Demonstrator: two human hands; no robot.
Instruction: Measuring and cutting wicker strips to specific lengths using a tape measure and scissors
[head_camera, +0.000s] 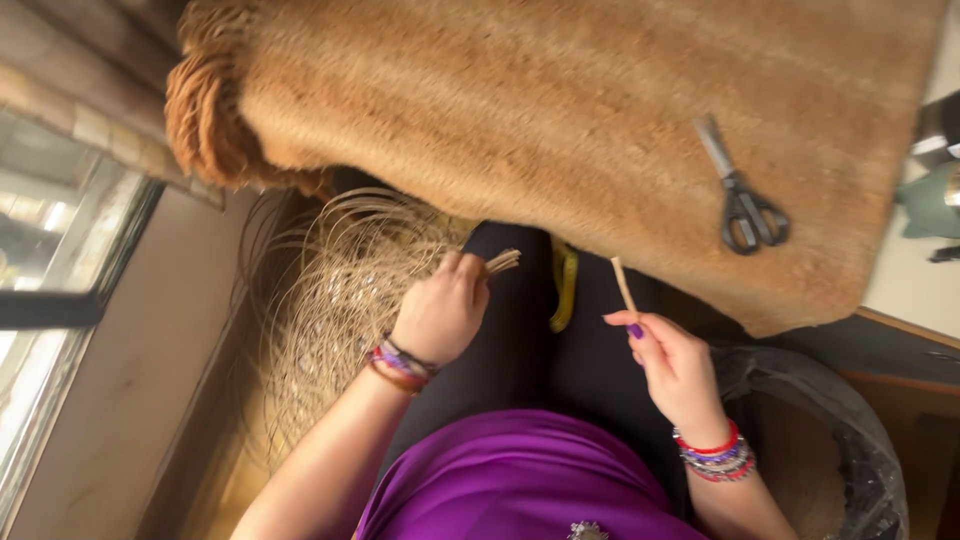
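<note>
While the left hand (440, 312) sits just left of the frame's centre, its fingers are curled tight around a small bundle of pale reed strips (502, 262), whose cut ends poke out to the upper right of the fist. The right hand (672, 362), a little right of centre, pinches 1 thin pale stick (623, 284) between thumb and forefinger (the nail there is painted purple), and the stick rises up and slightly left from the grip. The 2 hands are apart, with a gap of dark trouser leg between them. Beaded bracelets (718, 458) ring the right wrist, and a similar band circles the left.

Behind the left hand, a loose tangle of coiled cane (330, 290) spreads toward the left of the frame. A yellow strip (566, 285) lies on the lap between the hands. Across the upper half, a coarse brown woven mat (560, 110) covers the worktop, and grey scissors (742, 200) rest on it at the upper right, shut. A dark round basin (850, 420) sits at the lower right.
</note>
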